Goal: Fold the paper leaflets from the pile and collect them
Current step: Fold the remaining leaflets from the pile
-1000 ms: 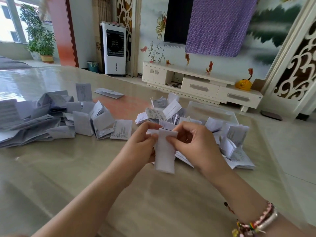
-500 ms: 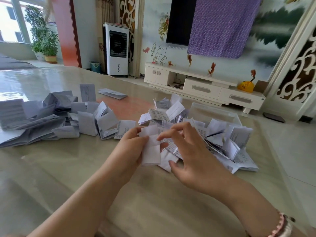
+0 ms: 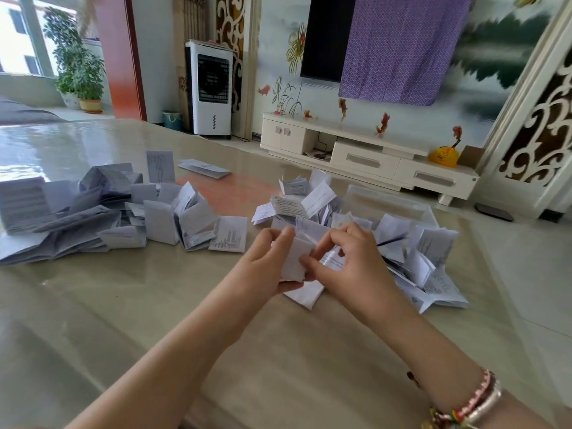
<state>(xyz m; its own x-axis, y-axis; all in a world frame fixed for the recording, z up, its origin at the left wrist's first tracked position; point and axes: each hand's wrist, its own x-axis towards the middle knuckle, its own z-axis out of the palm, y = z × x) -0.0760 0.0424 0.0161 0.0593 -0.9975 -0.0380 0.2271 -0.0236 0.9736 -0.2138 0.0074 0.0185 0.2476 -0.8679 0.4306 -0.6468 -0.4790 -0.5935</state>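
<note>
A small white folded leaflet is held low over the table between both hands. My left hand grips its left side with curled fingers and thumb. My right hand pinches its right edge, fingers curled. Behind and to the right lies a heap of folded leaflets spilling round a clear plastic box. At the left spreads a pile of larger leaflets, some flat and some half folded.
The glossy beige table fills the foreground. Two loose leaflets lie further back by a reddish patch. Beyond the table stand a white TV cabinet, an air cooler and a potted plant.
The long strip held up a second ago now shows as a shorter, compact piece. Both hands dropped towards the table and closed together on it, the right hand returning after opening.
</note>
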